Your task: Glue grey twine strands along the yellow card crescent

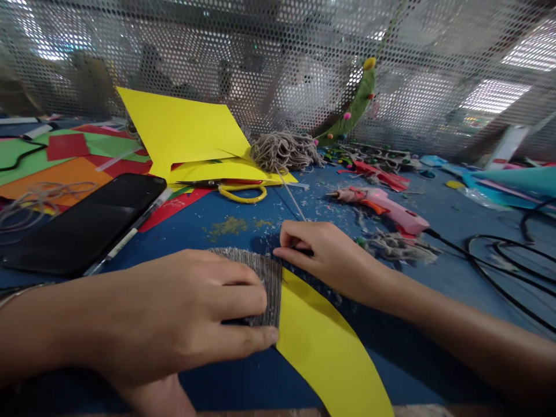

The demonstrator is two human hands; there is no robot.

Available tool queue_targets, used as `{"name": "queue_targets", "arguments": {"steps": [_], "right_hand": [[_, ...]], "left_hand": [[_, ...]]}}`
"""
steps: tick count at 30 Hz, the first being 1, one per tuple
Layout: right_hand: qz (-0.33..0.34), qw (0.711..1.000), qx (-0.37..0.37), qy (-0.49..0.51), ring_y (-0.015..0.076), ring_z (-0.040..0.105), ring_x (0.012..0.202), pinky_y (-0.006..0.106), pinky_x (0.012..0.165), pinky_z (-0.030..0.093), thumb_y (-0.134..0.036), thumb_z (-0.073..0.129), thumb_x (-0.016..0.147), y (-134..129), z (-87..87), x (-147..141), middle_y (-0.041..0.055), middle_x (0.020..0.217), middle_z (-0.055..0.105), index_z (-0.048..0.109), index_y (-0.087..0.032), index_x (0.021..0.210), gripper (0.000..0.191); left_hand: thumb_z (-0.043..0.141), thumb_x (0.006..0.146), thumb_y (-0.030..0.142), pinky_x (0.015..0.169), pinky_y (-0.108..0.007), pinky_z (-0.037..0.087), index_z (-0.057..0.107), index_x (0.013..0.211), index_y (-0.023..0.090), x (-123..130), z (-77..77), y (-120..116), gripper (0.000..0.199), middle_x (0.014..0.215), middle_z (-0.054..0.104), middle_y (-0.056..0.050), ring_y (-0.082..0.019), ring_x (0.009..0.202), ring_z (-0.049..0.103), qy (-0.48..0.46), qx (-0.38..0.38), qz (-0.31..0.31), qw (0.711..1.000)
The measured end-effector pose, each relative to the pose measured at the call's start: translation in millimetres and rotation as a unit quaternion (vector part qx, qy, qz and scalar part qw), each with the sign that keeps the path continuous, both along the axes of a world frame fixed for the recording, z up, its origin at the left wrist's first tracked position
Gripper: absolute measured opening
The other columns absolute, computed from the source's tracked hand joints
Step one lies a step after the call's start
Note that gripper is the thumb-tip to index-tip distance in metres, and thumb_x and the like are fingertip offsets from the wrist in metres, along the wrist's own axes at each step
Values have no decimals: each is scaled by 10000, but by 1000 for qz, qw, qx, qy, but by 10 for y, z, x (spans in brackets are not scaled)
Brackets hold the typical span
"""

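Yellow strip (334,341), partly wrapped in grey yarn (273,289), sits under the slightly spread left fingers (243,302) while the right fingers (306,233) beside it apparently pinch the strand (292,197), a winding step that seems to call for steady tension.

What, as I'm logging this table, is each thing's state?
Left hand: laid over the strip.
Right hand: curled on a yarn strand.
Strip: part wrapped in yarn, part bare yellow.
Yarn: loosely bundled, one strand leading out.
Scissors: lying down; open or shut unclear.
Phone: face up, screen dark.
Yellow sheet: tilted up.
Glue gun: on its side; hot or cold unclear.
Green crescent: hanging by the mesh.
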State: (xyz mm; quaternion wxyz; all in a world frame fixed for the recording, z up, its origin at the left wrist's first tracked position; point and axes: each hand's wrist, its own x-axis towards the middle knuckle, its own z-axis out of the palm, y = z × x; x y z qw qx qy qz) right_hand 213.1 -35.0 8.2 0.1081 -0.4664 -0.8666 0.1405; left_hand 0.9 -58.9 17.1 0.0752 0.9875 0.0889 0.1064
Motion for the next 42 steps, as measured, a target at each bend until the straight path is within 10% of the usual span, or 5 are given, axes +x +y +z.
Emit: {"name": "queue_targets", "arguments": {"steps": [7,17,42], "right_hand": [[4,1000,1,-13,74,344,494,202,478,232,-269,515,801,14,7,-4,-52,545,443,396,-183,640,218],[10,1000,9,-21,78,376,522,205,490,230,-273,492,810,4,-2,5,-41,573,465,425,-179,667,184],[54,998,34,0,77,389,523,203,505,253,-275,483,820,14,-21,53,-30,591,482,458,-171,680,176]], "left_hand": [[460,784,580,738,-330,482,609,1030,103,6,9,22,556,862,637,-113,-234,789,596,-8,14,-76,997],[365,810,577,906,-381,408,481,1177,59,11,-96,-14,646,1182,530,-174,-277,1067,503,-24,-12,58,998],[522,743,513,858,-417,456,526,1127,102,27,-55,-7,562,1197,535,-163,-301,1062,525,10,-20,49,999]]}}
